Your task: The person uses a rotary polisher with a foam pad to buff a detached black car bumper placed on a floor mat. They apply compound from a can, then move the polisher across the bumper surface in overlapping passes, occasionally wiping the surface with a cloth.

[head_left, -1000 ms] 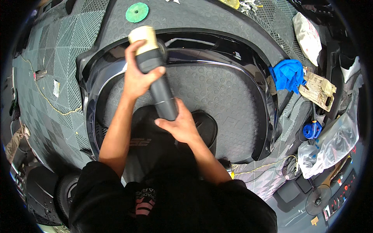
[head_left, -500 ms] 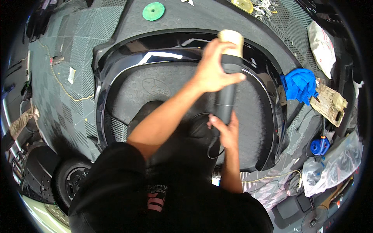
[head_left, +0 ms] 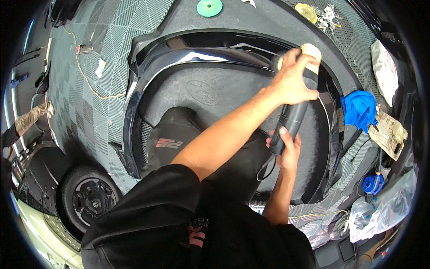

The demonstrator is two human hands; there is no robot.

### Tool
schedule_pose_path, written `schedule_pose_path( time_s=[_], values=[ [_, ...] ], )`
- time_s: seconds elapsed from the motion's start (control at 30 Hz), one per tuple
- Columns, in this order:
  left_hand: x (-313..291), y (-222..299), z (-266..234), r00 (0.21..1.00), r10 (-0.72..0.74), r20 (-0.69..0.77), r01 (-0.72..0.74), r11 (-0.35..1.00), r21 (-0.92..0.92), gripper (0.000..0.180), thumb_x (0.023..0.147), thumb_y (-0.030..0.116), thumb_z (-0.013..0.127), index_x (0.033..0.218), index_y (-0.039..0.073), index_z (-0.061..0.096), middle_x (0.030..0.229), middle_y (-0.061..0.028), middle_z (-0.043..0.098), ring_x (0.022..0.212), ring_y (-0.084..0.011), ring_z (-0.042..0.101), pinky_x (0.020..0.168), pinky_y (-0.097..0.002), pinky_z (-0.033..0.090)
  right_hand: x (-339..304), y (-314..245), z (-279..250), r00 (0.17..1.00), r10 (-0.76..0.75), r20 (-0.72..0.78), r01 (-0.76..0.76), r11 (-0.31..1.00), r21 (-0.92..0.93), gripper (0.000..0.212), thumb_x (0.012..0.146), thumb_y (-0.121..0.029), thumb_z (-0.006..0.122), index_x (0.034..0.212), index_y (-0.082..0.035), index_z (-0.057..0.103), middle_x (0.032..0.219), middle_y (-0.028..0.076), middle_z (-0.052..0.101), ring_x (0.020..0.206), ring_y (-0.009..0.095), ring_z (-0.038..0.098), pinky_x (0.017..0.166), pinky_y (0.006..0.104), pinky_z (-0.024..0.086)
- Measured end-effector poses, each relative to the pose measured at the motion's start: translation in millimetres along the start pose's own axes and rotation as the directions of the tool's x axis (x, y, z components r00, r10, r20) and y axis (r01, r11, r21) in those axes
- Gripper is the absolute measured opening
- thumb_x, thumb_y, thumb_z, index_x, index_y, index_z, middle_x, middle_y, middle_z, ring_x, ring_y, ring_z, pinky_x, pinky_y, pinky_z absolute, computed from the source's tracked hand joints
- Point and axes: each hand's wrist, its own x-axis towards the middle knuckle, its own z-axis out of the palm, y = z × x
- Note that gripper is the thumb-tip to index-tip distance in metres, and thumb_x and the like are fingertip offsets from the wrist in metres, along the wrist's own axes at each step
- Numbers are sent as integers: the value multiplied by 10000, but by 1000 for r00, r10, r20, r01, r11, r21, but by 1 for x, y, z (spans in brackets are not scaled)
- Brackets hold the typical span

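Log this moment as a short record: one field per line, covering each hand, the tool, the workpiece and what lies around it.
left hand: left hand grips the head end of the polisher, arm crossed over to the right
right hand: right hand holds the lower end of the handle
tool: dark handheld polisher with a cream pad pressed on the trim
workpiece: glossy black arched trim panel lying on a grey mat
nearby: blue cloth; green disc; yellow disc; wheel lower left

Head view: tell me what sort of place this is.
Probably a car detailing or body workshop. A glossy black wheel-arch panel lies on tiled floor matting, a handheld polisher is pressed to it, and a car wheel stands close by.
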Motion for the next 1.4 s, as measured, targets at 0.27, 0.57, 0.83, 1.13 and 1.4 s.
schedule_pose_path(
  time_s=[0.27, 0.57, 0.83, 1.13, 1.4],
  values=[
    [-39, -62, -138, 985, 62, -162, -59, 998, 22, 876, 607, 293, 934, 1343, 95, 502, 1323, -189, 475, 1293, -364, 476, 1095, -487, 420, -12, 31, 116, 992, 61, 114, -38, 981, -189, 430, 854, -177, 849, 1164, -7, 604, 933, 63, 679, 739, 147, 647, 683, 296, 547],
    [-87, -84, -265, 923, -246, -295, 209, 966, -151, 834, 675, 227, 903, 1357, 96, 440, 1213, -144, 560, 1082, -252, 606, 937, -406, 528, -10, 74, 206, 940, 66, 335, 80, 912, -403, 688, 804, -303, 892, 1333, 5, 579, 1093, 96, 702, 979, 181, 663, 907, 342, 532],
    [-74, -86, -232, 945, -141, -294, 129, 990, -61, 896, 589, 302, 928, 1343, 94, 490, 1311, -189, 477, 1268, -346, 502, 1084, -474, 431, -7, 61, 175, 956, 85, 281, 41, 910, -413, 654, 806, -307, 896, 1290, 9, 589, 1062, 93, 704, 963, 176, 654, 880, 340, 531],
    [-22, -32, -116, 995, -77, -70, 69, 991, -114, 739, 633, 273, 878, 1292, 146, 570, 1336, -280, 457, 1292, -486, 448, 1098, -556, 400, -20, 25, 99, 992, 127, 5, -127, 990, -64, 372, 884, -127, 762, 1149, 42, 565, 906, 172, 713, 696, 245, 704, 620, 377, 599],
    [-24, -57, -164, 958, -99, -268, 66, 989, -131, 585, 670, 233, 859, 1225, 170, 683, 1249, -188, 574, 1213, -400, 545, 1049, -466, 460, -9, 37, 140, 997, 68, 46, -54, 964, -262, 377, 856, -65, 793, 1150, 22, 574, 891, 105, 699, 711, 177, 679, 661, 313, 556]
  ],
)
